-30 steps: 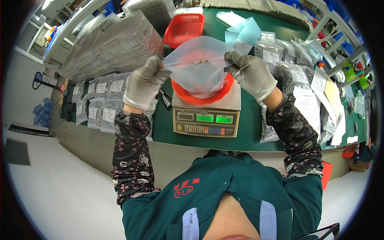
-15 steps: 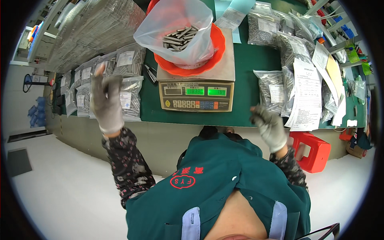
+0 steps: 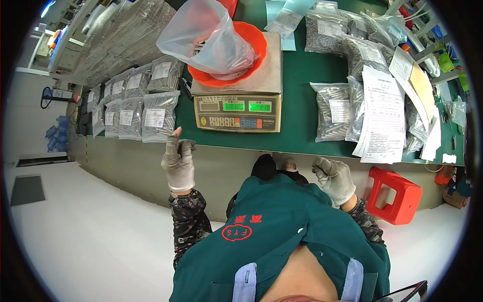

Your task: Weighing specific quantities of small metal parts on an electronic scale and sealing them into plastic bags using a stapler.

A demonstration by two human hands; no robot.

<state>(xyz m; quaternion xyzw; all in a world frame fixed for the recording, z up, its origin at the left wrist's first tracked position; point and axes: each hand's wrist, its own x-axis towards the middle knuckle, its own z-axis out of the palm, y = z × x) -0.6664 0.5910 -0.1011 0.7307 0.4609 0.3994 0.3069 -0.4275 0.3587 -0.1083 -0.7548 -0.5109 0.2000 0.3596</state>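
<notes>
My left hand (image 3: 179, 163), in a pale glove with grey fingers and a bare fingertip, hovers by the table's front edge. One finger points up, the others are partly bent, and it shows nothing held. My right hand (image 3: 334, 180), gloved too, is curled into a loose fist in front of my apron, with no object showing. On the counting scale (image 3: 236, 113) stands an orange scalloped bowl (image 3: 261, 43). A clear plastic bag (image 3: 201, 35) sits in it, leaning left. A few metal pins (image 3: 199, 48) show inside; the bag's film hides the rest.
Filled, labelled bags (image 3: 160, 117) stand in rows on the left of the green table (image 3: 294, 110). More pin bags (image 3: 332, 113) lie right, beside paper sheets (image 3: 380, 116). A film-wrapped stack (image 3: 121, 40) rises at back left. A red stool (image 3: 397, 196) stands below right.
My left hand has come back from the left-hand bags toward me and rightward. My right hand has drawn back and curled tighter. The bag tilts differently, hiding most pins; the scale's right readout differs.
</notes>
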